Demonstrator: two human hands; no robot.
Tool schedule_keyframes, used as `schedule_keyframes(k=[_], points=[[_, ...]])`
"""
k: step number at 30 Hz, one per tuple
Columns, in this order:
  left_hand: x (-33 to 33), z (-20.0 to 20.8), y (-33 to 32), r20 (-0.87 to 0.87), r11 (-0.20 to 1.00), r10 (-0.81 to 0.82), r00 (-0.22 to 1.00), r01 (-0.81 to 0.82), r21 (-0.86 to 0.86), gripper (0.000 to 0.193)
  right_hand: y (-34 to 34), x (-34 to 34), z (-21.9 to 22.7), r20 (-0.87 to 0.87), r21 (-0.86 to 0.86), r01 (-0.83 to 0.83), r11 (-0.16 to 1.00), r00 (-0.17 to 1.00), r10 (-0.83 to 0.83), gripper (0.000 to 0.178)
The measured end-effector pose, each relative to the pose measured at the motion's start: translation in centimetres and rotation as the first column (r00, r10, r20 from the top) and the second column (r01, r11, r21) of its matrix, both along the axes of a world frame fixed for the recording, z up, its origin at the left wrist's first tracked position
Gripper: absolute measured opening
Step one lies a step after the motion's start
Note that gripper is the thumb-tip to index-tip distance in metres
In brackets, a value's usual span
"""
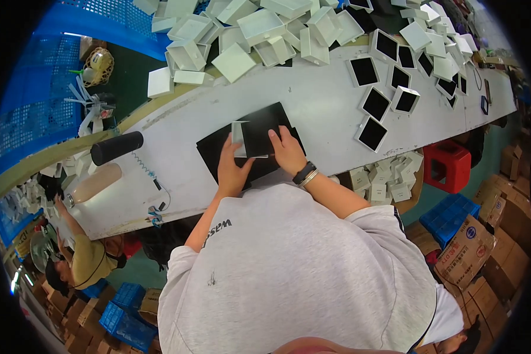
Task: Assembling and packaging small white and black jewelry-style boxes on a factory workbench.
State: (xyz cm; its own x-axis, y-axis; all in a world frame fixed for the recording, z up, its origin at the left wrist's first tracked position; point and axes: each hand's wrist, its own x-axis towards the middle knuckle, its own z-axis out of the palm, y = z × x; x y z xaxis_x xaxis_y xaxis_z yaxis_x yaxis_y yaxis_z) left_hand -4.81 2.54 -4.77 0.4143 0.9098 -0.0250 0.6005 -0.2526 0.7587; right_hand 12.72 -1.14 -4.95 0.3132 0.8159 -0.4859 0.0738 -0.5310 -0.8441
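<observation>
**Seat the black piece (259, 138) squarely on the white box (238, 131)**

Nearest: left hand (233, 168) curled round the box's left side, thumb at its near edge. Right hand (290, 154) has fingers on the black piece's right edge; pinch or press, can't tell. Box sits mid-table, over dark sheets (212, 150); black piece covers most of it. Looks like fitting, likely unfinished. Best: keep left grip steady without squeezing the wall, line up one edge first, then press evenly to the corners. Risk: skewed or creased piece. Farther right, lined boxes (375, 103) make a handy reference. Farthest: heaped white boxes (233, 62).
</observation>
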Motion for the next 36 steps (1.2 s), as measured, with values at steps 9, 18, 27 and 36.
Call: schedule_keyframes(k=[9, 18, 27, 36], points=[[1.7, 1.0, -0.8, -0.085, 0.99, 0.003, 0.996, -0.015, -0.137, 0.079, -1.0, -2.1, -1.2, 0.598, 0.141, -0.243, 0.96, 0.794, 0.114, 0.061], [1.3, 0.2, -0.1, -0.056, 0.997, -0.044, 0.997, 0.041, -0.064, 0.062, 1.0, 1.5, -0.9, -0.225, 0.021, 0.01, 1.0, 0.974, -0.005, 0.052], [3.8, 2.0, 1.8, 0.33, 0.757, 0.388, 0.861, -0.094, -0.646, 0.033, -0.4, 2.0, 0.8, -0.26, 0.174, -0.001, 0.985, 0.964, 0.047, 0.046], [5.8, 4.1, 2.6, 0.311, 0.742, 0.185, 0.932, 0.075, -0.666, 0.046, -2.3, 5.0, 1.1, -0.613, 0.103, -0.04, 0.994, 0.784, 0.095, 0.049]])
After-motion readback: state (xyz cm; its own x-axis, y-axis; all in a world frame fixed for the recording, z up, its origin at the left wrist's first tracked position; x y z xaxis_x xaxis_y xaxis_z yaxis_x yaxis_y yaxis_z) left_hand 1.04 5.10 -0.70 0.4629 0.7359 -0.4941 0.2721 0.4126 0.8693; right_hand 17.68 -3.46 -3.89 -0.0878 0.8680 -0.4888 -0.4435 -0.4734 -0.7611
